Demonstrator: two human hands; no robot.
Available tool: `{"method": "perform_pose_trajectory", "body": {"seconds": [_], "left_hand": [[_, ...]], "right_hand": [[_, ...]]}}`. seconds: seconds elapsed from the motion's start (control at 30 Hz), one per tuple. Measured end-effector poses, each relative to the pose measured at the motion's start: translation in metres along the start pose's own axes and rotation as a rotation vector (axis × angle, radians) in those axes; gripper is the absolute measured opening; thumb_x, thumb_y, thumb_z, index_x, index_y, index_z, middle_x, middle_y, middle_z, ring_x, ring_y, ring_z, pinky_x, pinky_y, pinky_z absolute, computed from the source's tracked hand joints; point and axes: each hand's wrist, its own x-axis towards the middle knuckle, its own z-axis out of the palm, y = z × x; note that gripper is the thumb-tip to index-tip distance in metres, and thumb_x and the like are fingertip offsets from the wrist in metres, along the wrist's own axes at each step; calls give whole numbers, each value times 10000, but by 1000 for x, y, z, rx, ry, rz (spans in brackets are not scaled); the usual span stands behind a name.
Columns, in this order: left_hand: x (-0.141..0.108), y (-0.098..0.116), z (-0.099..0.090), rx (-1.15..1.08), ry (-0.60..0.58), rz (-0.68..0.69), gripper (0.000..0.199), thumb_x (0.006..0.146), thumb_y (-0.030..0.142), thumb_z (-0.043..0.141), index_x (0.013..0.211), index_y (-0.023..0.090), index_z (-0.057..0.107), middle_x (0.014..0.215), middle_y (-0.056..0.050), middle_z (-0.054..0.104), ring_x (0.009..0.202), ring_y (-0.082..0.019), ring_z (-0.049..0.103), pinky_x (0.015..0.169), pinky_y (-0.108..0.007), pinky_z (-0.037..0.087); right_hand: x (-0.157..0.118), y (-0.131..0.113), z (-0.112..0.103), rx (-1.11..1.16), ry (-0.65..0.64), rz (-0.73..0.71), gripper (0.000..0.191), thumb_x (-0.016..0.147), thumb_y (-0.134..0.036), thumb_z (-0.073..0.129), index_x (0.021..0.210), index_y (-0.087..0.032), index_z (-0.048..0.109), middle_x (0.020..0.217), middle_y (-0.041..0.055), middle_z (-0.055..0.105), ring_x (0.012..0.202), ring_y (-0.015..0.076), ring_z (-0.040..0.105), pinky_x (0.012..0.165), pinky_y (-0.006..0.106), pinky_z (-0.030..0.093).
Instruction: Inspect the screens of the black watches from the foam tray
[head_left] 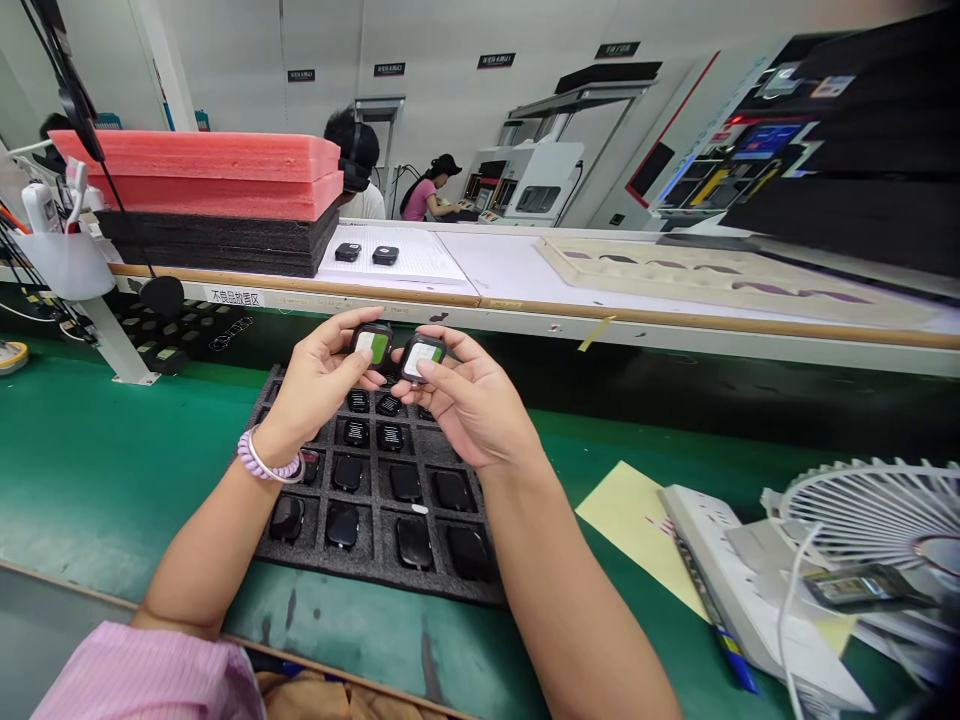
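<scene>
My left hand (322, 375) grips a small black square device (380, 348) whose lit screen shows white and green. A second such device (420, 352), also lit white and green, is pinched in my right hand (469, 400). Both are held up side by side, screens facing me, over the far part of a dark grey foam tray (375, 500). Several black devices lie in the tray's compartments, among them one at the near edge (414, 543). A small white piece (419, 509) rests on a divider. My hands hide part of the tray's far rows.
Red foam blocks (202, 170) sit on black foam on the shelf, beside two black devices (366, 254). A beige tray (712, 275) lies on the shelf's right. A white fan (870, 510), power strip (720, 550), blue pen (735, 660) and yellow paper (637, 520) are at right. People sit beyond.
</scene>
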Motion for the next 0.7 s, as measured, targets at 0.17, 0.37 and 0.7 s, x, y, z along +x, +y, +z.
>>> {"method": "perform_pose_trajectory", "body": {"seconds": [0.17,0.37,0.7], "left_hand": [[1,-4,0,-26,-28,23,512,819,115,640,1323,187,582,1019,-41,684,726,-103,705,736,-202,619],[2,-5,1,-65,-49,11,597,755,64,641,1335,192,576,1076,-41,700,778,-102,708,803,-204,611],[1,0,2,-6,3,-82,355,870,251,625,1211,151,617,840,2,644,623,-100,695,594,-177,600]], "right_hand": [[0,1,0,-6,-18,-6,510,694,-255,883,1118,-251,599,978,6,726,701,143,705,678,261,601],[1,2,-1,-6,-15,1,574,630,-166,849,1133,-262,589,992,-8,710,722,151,702,692,276,593],[4,1,-3,-34,75,22,504,663,-391,913,1019,-233,593,857,-4,723,566,114,612,542,235,493]]}}
